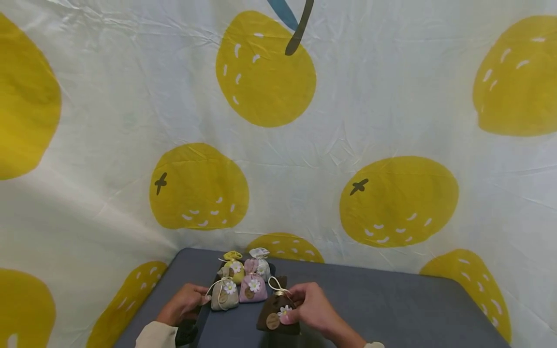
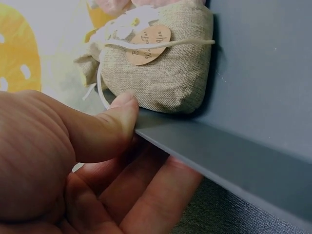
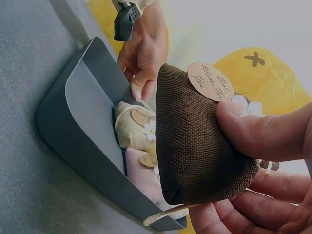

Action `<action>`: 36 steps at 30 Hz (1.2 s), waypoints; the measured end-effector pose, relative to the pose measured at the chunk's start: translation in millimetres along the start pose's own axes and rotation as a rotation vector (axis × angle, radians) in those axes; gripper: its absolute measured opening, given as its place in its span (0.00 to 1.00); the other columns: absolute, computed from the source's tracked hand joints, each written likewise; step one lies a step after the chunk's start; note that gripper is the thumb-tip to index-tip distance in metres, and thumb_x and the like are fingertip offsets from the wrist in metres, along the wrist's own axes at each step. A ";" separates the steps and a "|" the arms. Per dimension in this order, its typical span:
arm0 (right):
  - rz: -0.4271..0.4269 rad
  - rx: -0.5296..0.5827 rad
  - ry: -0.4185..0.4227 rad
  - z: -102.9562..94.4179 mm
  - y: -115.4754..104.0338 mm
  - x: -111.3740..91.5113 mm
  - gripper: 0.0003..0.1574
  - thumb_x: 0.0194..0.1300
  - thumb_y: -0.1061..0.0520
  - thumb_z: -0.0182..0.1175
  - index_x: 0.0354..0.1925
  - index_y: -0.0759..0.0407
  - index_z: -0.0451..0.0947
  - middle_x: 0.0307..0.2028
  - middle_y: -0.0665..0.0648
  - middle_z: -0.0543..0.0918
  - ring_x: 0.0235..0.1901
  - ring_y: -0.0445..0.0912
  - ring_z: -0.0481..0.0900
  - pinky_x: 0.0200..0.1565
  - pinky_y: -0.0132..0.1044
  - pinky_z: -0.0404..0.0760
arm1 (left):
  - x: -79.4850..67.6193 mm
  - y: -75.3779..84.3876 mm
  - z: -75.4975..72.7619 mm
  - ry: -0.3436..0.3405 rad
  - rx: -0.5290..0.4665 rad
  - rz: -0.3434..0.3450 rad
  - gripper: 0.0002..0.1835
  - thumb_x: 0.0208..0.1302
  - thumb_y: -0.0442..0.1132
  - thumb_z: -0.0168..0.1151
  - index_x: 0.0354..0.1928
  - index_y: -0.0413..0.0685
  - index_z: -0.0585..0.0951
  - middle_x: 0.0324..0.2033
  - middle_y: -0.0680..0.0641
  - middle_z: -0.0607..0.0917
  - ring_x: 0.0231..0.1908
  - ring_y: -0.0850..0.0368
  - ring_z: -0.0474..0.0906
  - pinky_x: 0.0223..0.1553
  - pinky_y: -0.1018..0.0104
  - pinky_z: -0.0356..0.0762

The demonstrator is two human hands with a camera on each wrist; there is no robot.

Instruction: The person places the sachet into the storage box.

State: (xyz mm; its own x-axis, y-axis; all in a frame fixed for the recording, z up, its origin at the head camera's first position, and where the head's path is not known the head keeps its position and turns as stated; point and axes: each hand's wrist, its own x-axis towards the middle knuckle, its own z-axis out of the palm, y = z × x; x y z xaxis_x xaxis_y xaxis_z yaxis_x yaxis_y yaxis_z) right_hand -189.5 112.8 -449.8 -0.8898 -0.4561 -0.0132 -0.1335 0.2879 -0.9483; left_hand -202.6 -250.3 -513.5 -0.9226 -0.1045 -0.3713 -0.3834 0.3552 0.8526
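Observation:
My right hand (image 1: 314,308) grips a dark brown cloth sachet (image 3: 195,146) with a white flower, a drawstring and a round tag. In the right wrist view the thumb presses its front and the fingers lie behind. The sachet is held up beside a grey tray (image 3: 78,122). My left hand (image 2: 112,161) pinches the tray's side wall, thumb inside and fingers outside. Right by that thumb lies a beige sachet (image 2: 165,78) with a cord across it. Pink (image 1: 253,288), yellow (image 1: 235,270) and white (image 1: 262,267) sachets sit with it in the tray.
The tray stands on a dark grey table (image 1: 374,299). Behind the table hangs a white cloth (image 1: 330,121) printed with large yellow fruits. Sleeve cuffs (image 1: 156,334) show at the wrists, with a black device (image 1: 186,332) on the left one.

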 end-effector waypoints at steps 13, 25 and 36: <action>-0.002 -0.027 -0.007 8.6 -8.4 11.9 0.22 0.44 0.68 0.80 0.42 0.65 0.89 0.32 0.56 0.91 0.31 0.43 0.85 0.35 0.35 0.85 | 4.0 2.2 1.7 -0.018 0.001 -0.019 0.19 0.70 0.27 0.62 0.61 0.28 0.81 0.51 0.29 0.87 0.43 0.45 0.90 0.44 0.46 0.90; -0.016 -0.027 0.002 23.0 -14.7 21.1 0.21 0.42 0.70 0.80 0.39 0.64 0.89 0.30 0.56 0.90 0.30 0.43 0.85 0.34 0.35 0.84 | 2.9 -0.6 -0.8 -0.009 0.001 -0.019 0.17 0.70 0.27 0.62 0.59 0.27 0.82 0.47 0.32 0.89 0.40 0.44 0.90 0.43 0.45 0.90; -0.038 -0.024 0.000 32.5 -20.6 26.7 0.22 0.41 0.70 0.80 0.39 0.64 0.89 0.30 0.57 0.91 0.29 0.42 0.85 0.32 0.33 0.83 | 1.7 0.0 -1.1 -0.009 0.028 -0.017 0.17 0.70 0.28 0.63 0.59 0.27 0.82 0.51 0.28 0.87 0.43 0.43 0.89 0.44 0.42 0.89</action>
State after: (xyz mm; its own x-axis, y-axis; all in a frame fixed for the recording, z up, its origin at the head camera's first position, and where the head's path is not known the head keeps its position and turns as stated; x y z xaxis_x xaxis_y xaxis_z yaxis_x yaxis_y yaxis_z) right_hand -196.3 67.3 -441.0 -0.8840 -0.4670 0.0226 -0.1774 0.2902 -0.9404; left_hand -204.3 -251.5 -513.7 -0.9153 -0.1022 -0.3896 -0.3980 0.3789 0.8355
